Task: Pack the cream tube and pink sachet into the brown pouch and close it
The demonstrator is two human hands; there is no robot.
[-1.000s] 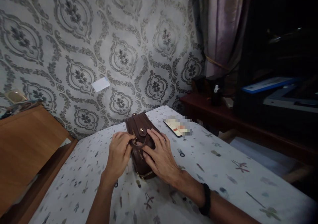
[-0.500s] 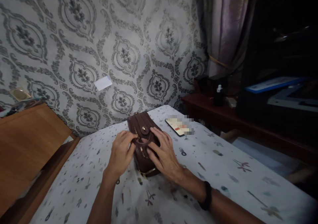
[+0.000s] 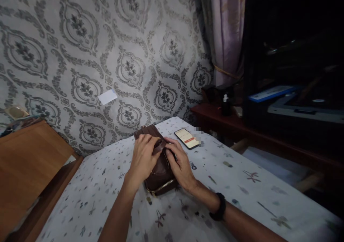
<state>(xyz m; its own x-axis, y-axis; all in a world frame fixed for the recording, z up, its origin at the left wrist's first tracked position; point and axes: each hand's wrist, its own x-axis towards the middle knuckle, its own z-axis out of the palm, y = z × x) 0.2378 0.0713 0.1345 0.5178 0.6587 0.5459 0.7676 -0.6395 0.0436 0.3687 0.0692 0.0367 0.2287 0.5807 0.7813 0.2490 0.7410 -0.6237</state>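
Observation:
A dark brown leather bag (image 3: 161, 170) with gold zips lies on the patterned white sheet (image 3: 107, 184). My left hand (image 3: 144, 156) reaches over its left side, thumb and fingers closed on the bag's strap flap (image 3: 159, 149). From the right, my right hand (image 3: 180, 163) pinches the other end of this flap, which is raised off the bag. Part of the bag's top is hidden under my fingers. A black band (image 3: 219, 207) is round my right wrist.
A phone (image 3: 187, 139) with a lit screen lies right of the bag. A wooden cabinet (image 3: 29, 163) stands at the left, a dark red desk (image 3: 209, 114) with a small bottle (image 3: 225, 104) at the right. Patterned wallpaper rises behind.
My left hand has moved up and over the bag, and the strap flap now stands lifted between both hands. The camera view has turned slightly to the right.

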